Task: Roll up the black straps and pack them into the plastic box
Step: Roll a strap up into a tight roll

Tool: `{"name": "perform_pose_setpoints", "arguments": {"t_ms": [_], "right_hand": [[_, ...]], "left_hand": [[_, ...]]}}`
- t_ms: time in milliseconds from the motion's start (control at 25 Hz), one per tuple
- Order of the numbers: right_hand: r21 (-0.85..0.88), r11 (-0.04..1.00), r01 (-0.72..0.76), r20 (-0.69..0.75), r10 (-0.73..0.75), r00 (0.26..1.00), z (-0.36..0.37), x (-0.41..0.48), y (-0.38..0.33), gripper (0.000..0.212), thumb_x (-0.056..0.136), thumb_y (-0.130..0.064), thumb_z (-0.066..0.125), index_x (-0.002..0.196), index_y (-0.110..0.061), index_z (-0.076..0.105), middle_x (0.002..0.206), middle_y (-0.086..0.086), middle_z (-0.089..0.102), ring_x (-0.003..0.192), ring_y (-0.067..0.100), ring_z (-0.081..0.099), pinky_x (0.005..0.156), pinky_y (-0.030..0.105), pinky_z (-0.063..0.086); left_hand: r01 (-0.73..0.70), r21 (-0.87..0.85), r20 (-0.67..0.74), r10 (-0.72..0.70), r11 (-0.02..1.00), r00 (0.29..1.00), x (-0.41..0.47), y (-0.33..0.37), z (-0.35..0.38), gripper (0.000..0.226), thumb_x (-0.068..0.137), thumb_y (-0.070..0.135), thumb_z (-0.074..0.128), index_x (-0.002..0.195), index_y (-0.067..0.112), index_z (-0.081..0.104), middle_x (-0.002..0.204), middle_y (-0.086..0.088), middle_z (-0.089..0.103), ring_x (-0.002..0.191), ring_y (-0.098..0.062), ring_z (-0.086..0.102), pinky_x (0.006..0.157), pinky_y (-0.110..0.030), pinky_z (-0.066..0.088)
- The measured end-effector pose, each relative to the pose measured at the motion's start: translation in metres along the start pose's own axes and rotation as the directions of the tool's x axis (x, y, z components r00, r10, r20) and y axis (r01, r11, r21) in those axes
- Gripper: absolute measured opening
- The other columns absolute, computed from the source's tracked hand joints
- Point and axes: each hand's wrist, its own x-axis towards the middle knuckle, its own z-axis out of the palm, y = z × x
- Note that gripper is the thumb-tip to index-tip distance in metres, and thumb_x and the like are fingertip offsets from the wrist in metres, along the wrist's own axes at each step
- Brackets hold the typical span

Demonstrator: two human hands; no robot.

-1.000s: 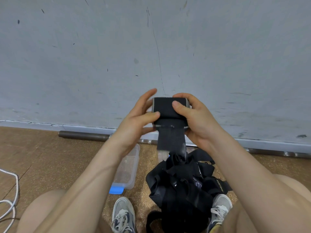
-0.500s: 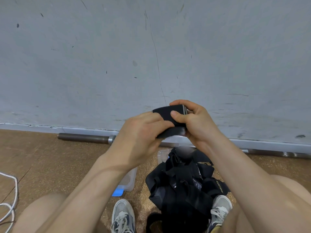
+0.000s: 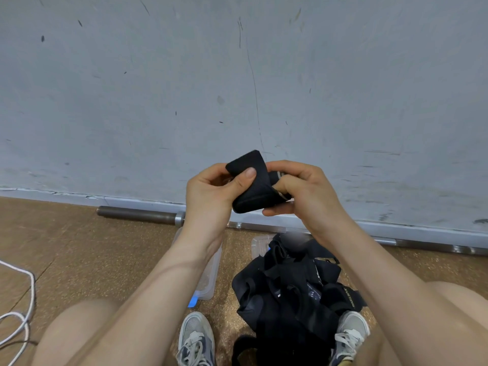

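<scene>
Mid-frame, both hands hold one black strap roll (image 3: pixel 250 186) up in front of the wall, well above the floor. The left hand (image 3: pixel 211 191) grips its left side, thumb flat on the front and fingers curled behind. The right hand (image 3: pixel 303 191) is curled round the right end, pinching it.

The roll looks nearly wound, with no tail hanging. I can't tell if the end is fastened.

The pile of loose straps (image 3: pixel 290 294) sits at 5 o'clock between the shoes, tangled and unrolled. The plastic box (image 3: pixel 210 281) is at 6 o'clock on the floor, mostly hidden under the left forearm, so I can't tell what's in it.

A metal bar (image 3: pixel 137 213) lies at 9 o'clock along the wall base.

Judgement: early stage. One roll is about ready to pack and most of the straps are left.
</scene>
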Motion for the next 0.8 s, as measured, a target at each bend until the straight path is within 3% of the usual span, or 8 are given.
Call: {"name": "perform_pose_setpoints", "arguments": {"t_ms": [160,280,360,480,560,680,800], "right_hand": [[-0.094,0.995,0.028,0.018,-0.027,0.999,0.003,-0.005,0.001,0.014,0.098,-0.026,0.057,0.105,-0.027,0.069,0.099,-0.004,0.066,0.088,0.014,0.068,0.068,0.034,0.062],[-0.246,0.962,0.116,-0.007,-0.122,0.993,0.007,-0.006,0.005,0.032,0.093,-0.018,0.065,0.12,-0.034,0.058,0.106,-0.01,0.058,0.095,0.009,0.061,0.076,0.021,0.054],[-0.346,0.925,0.159,0.004,-0.167,0.986,0.014,-0.006,0.011,0.031,0.089,-0.02,0.061,0.117,-0.031,0.052,0.106,-0.01,0.055,0.094,0.008,0.056,0.08,0.023,0.048],[-0.498,0.852,0.159,-0.102,-0.24,0.965,0.03,-0.008,0.026,0.015,0.095,-0.04,0.054,0.102,-0.026,0.052,0.099,-0.009,0.056,0.09,0.006,0.055,0.077,0.026,0.045],[-0.535,0.821,0.199,-0.179,-0.34,0.923,0.038,-0.007,0.035,0.017,0.1,-0.038,0.046,0.094,-0.023,0.051,0.091,-0.007,0.058,0.084,0.008,0.054,0.072,0.025,0.041],[-0.559,0.761,0.329,-0.18,-0.499,0.848,0.047,-0.003,0.035,0.017,0.098,-0.023,0.038,0.086,-0.017,0.049,0.078,-0.003,0.055,0.072,0.01,0.049,0.062,0.019,0.036],[-0.552,0.758,0.347,-0.149,-0.499,0.854,0.062,0.004,0.026,0.017,0.099,-0.019,0.038,0.085,-0.015,0.046,0.075,-0.004,0.052,0.071,0.01,0.049,0.061,0.022,0.035]], "left_hand": [[0.11,-0.151,0.022,-0.108,0.982,0.994,0.0,-0.011,0.003,0.026,0.079,0.012,0.074,0.101,0.011,0.06,0.095,-0.008,0.07,0.089,-0.021,0.067,0.079,-0.037,0.055],[0.328,-0.144,0.075,-0.32,0.934,0.944,-0.004,-0.014,0.011,0.025,0.095,0.025,0.059,0.114,0.009,0.06,0.108,-0.017,0.069,0.093,-0.024,0.068,0.073,-0.04,0.057],[0.396,-0.087,0.073,-0.39,0.914,0.918,-0.004,-0.014,0.012,0.03,0.097,0.034,0.055,0.11,0.01,0.066,0.104,-0.016,0.071,0.089,-0.024,0.07,0.07,-0.04,0.058],[0.271,0.001,-0.051,-0.271,0.963,0.961,-0.007,-0.02,0.015,0.03,0.095,0.033,0.06,0.082,0.006,0.063,0.079,-0.015,0.065,0.076,-0.027,0.065,0.068,-0.045,0.054],[0.13,0.119,-0.147,-0.113,0.984,0.983,-0.009,-0.022,0.014,0.034,0.093,0.031,0.062,0.066,0.012,0.053,0.065,-0.009,0.054,0.064,-0.024,0.053,0.06,-0.042,0.044],[-0.017,0.196,-0.129,0.043,0.98,0.991,-0.008,-0.013,0.009,0.037,0.089,0.034,0.06,0.067,0.007,0.047,0.059,-0.013,0.045,0.055,-0.026,0.042,0.05,-0.04,0.035],[0.03,0.244,-0.112,-0.003,0.969,0.994,0.0,0.003,-0.007,0.038,0.092,0.034,0.061,0.068,0.007,0.047,0.061,-0.014,0.044,0.055,-0.027,0.043,0.046,-0.035,0.034]]}}
